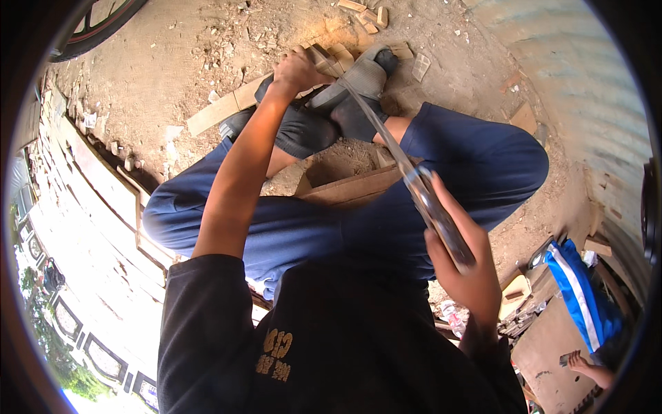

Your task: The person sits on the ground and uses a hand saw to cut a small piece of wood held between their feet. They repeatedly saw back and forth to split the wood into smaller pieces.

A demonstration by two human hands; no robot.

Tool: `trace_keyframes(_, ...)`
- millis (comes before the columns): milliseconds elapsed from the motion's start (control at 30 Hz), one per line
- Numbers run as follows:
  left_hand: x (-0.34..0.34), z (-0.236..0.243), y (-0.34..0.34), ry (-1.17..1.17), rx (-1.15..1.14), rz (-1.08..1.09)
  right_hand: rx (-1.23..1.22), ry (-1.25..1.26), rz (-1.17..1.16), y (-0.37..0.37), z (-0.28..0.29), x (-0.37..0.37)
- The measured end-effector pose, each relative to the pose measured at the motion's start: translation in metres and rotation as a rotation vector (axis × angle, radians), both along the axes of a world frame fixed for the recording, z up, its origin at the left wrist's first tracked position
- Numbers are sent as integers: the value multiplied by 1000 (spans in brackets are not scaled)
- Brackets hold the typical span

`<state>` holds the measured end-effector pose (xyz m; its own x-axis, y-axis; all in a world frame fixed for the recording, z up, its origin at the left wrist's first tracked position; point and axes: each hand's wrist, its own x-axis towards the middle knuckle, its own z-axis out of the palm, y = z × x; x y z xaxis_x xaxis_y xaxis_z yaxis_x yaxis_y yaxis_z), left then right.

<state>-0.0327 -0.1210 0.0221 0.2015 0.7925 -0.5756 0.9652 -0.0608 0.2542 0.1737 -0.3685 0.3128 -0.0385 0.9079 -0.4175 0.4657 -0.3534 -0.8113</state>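
Note:
My left hand (295,74) is closed on a long wooden strip (224,114) that lies slantwise on the ground past my crossed legs. A foot in a grey sandal (365,74) rests by the strip's right part. My right hand (465,259) grips the dark, straight handle of a long-bladed tool (386,134). Its narrow blade, seen nearly edge-on, slants away to the upper left. The tip comes close to the strip, just right of my left hand; whether it touches cannot be told. Its teeth or cutting edge cannot be made out.
Small wood offcuts (369,17) and pale dust lie beyond the strip. A wooden piece (358,188) sits before my lap. Corrugated sheeting (579,76) borders the right. At lower right, another person's hand (578,362) holds a small dark object. A wheel (93,27) stands top left.

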Motion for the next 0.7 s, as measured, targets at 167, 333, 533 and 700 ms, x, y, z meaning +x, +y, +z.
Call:
trace_keyframes(167,2,4,0,47,35,-25,-10,5,0,-5,-10,-11)
trace_keyframes(333,0,5,-4,50,71,-28,-100,36,-38,0,-10,-14)
trace_keyframes(533,3,1,-8,46,112,-44,4,-4,-95,-26,-7,-20)
trace_keyframes(700,5,3,-10,81,156,-100,-28,67,-123,-18,-29,-22)
